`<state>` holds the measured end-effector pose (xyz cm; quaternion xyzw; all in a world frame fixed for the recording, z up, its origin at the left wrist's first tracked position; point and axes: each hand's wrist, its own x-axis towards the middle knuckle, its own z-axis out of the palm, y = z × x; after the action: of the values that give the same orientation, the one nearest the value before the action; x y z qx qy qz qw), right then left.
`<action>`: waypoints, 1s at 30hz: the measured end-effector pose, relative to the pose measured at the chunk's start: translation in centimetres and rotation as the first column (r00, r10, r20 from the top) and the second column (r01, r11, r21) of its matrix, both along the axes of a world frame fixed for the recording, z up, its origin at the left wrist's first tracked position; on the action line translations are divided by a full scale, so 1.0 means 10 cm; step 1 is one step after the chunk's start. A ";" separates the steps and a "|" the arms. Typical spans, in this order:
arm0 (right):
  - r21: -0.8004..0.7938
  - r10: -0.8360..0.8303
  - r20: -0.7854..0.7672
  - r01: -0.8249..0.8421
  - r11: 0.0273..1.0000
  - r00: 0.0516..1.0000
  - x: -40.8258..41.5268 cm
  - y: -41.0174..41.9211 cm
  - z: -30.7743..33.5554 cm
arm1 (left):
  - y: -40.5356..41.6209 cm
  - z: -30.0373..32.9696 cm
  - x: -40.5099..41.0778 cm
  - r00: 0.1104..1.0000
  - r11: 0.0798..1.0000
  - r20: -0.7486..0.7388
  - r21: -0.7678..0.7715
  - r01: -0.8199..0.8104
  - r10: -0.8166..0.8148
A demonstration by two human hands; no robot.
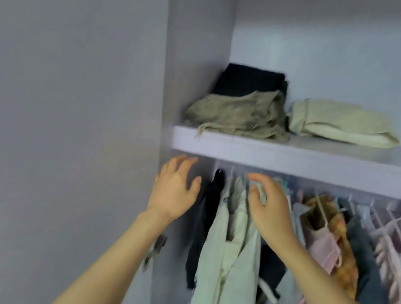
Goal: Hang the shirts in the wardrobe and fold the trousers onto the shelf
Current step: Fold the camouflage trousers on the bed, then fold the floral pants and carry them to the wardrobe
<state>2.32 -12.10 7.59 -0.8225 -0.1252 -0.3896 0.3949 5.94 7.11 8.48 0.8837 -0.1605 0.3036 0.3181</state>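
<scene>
Trousers [239, 113] olive, crumpled, on shelf [319, 164], shirts [229, 256] hanging below

Soft, even, cool-toned light fills the scene, with no glare. A dim shadow lies under the shelf [294, 161] front edge. Everything is slightly blurred (the hanging clothes [229, 256] most, toward the right edge), and wide-angle bending tilts straight lines.

Two bare forearms enter from the bottom edge, with no sleeves visible on either. The left hand [174, 194] and right hand [269, 208] wear no gloves, rings or watch. Fingernails look short and unpainted.
</scene>
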 end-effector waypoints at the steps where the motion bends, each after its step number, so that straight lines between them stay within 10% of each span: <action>1: -0.002 0.081 -0.098 -0.081 0.997 0.992 -0.11 0.10 -0.22 | 0.09 -0.22 -0.23 0.998 0.999 -0.048 -0.030 -0.030 0.029; 9: 0.107 0.474 -0.690 -0.570 0.815 0.548 -1.16 1.33 -1.65 | 1.18 -1.76 -2.13 0.840 0.962 -0.498 -0.041 -0.270 0.214; 15: 0.186 0.451 -0.892 -0.893 0.409 0.020 -2.14 2.69 -2.42 | 2.36 -2.50 -3.63 0.597 0.884 -0.714 0.067 -0.463 0.367; 23: 0.151 0.423 -0.902 -0.982 0.115 -0.089 -3.08 5.21 -2.81 | 4.18 -2.92 -5.10 0.260 0.371 -0.707 0.003 -0.929 0.657; 30: 0.265 0.355 -0.902 -0.964 0.006 -0.246 -3.85 6.94 -2.92 | 5.23 -3.01 -5.96 0.078 -0.034 -0.741 -0.135 -0.990 0.667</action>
<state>-36.19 57.32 -21.57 -0.6648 -0.5186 0.4763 0.2496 -53.65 59.42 -21.64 0.6439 0.6353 0.2420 0.3511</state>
